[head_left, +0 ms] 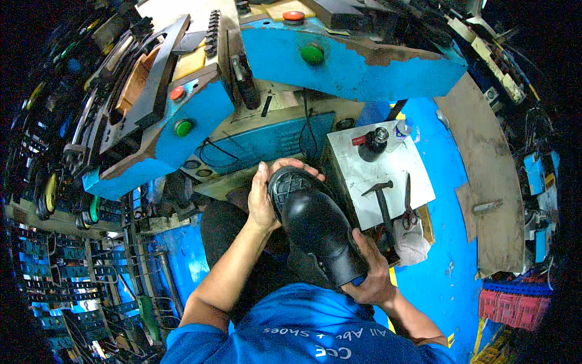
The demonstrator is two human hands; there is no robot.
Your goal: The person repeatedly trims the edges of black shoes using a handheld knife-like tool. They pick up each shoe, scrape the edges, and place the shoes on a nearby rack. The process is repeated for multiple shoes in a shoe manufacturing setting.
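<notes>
Over my lap I hold a smooth black shoe (pixel 312 221), its rounded part facing up and its narrower end toward my body. At its far end shows a black treaded sole (pixel 291 184); I cannot tell whether the two are joined. My left hand (pixel 262 197) curls round the sole's far and left edges, fingers across the top. Gripping the shoe's near right end is my right hand (pixel 373 273), thumb along its side. The underside of the shoe is hidden.
On the right, a small table (pixel 397 176) carries a hammer (pixel 380 197), scissors (pixel 408 203) and a dark bottle (pixel 374 144). A white cloth (pixel 412 241) hangs by its near edge. Ahead stands a blue machine (pixel 351 67) with red and green buttons. Racks (pixel 79 267) fill the left.
</notes>
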